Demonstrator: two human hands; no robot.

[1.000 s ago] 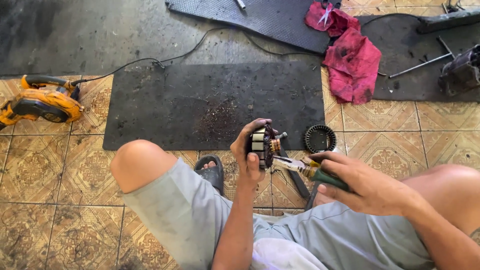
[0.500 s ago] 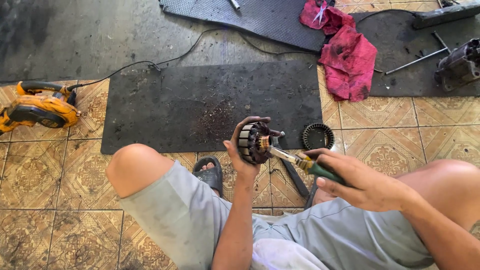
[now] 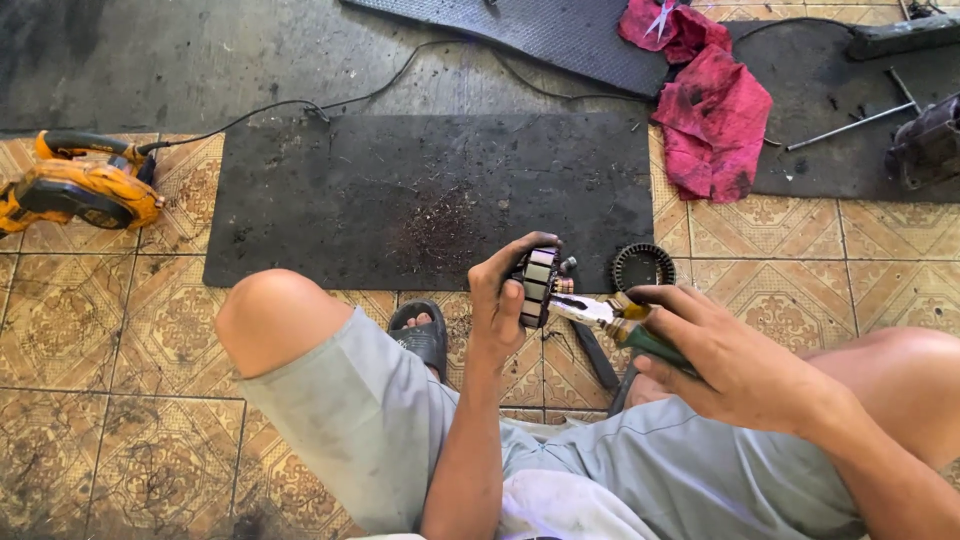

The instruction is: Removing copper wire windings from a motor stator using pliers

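Underfoot, patterned floor tiles (image 3: 90,330), black mat (image 3: 420,195)

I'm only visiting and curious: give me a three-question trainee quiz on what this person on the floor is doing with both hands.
1. True or false: the left hand holds the round motor part.
2. The right hand holds: A) scissors B) green-handled pliers C) a hammer.
3. Which cloth lies on the floor beyond the black mat, to the right?

Key:
1. True.
2. B; its tips point at the motor part.
3. The red rag.
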